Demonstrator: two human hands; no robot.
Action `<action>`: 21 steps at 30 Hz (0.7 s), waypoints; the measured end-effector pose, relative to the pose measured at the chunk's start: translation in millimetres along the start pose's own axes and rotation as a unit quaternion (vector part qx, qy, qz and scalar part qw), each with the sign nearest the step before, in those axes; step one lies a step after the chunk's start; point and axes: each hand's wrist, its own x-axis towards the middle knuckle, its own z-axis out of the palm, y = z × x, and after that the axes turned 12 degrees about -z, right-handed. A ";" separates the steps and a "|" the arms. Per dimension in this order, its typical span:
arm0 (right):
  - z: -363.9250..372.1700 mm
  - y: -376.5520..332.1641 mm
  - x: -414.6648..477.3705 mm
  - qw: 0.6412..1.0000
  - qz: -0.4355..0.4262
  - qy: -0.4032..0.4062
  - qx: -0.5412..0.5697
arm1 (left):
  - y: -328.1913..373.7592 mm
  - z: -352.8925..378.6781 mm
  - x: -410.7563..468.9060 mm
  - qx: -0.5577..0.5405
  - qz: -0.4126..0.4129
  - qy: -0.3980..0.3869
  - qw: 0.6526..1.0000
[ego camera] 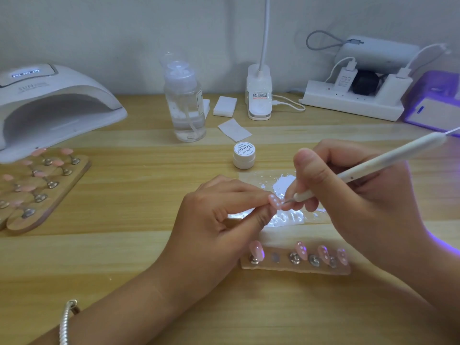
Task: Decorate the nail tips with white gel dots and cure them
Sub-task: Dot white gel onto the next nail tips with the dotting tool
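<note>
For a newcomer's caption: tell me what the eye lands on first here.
Mid-table the hands meet: the left hand pinches a pink nail tip with white dots, while the right hand holds a white dotting pen with its point at that tip. Just in front, a holder strip carries four more pink tips, three dotted. At far left sits a white curing lamp, its display lit.

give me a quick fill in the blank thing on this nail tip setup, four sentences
1. The left hand pinches a pink nail tip that carries white ____.
2. The right hand holds a dotting pen whose colour is ____.
3. The holder strip nearest the person carries ____ nail tips.
4. The gel jar has its lid ____.

Missing words: dots; white; four; on
</note>
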 end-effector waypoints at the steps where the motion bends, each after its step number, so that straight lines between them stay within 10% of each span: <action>1: -0.2 -0.5 0.6 1.000 -0.004 0.001 0.000 | -0.1 -0.1 0.0 0.001 0.002 0.002 1.000; 21: -21.5 28.6 9.1 0.995 0.019 0.097 -0.010 | 6.7 -2.4 -7.9 -0.082 -0.044 -0.028 0.995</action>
